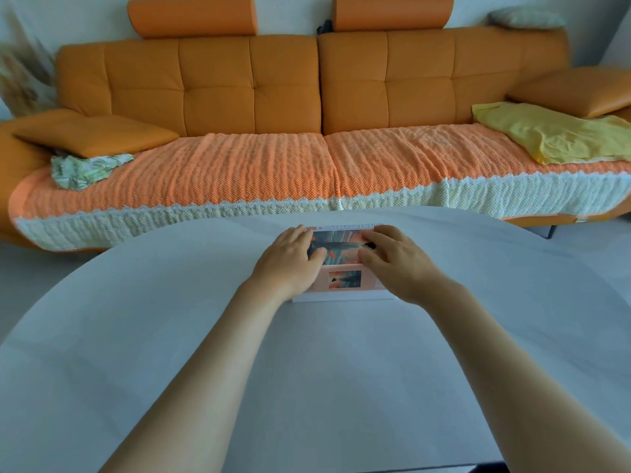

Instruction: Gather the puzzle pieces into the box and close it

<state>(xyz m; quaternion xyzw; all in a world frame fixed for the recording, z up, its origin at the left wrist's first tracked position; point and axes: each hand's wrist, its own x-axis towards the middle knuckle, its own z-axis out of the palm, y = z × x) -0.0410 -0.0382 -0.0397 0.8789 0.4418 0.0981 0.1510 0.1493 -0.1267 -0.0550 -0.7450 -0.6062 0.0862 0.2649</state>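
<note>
Both forearms reach across the pale table (170, 319) to the puzzle box (343, 279), which lies flat near the table's far side, in front of the orange sofa (218, 87), printed top upward. My left hand (290, 259) rests on the left part of that top and my right hand (397, 264) on the right part, fingers laid out fairly straight and clasping nothing, thumbs turned inward over the picture. The box's near portion shows between my wrists.

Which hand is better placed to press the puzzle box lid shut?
Right, narrowly. The right hand reaches across the middle of the puzzle box lid; the left hand sits over its left edge.
</note>
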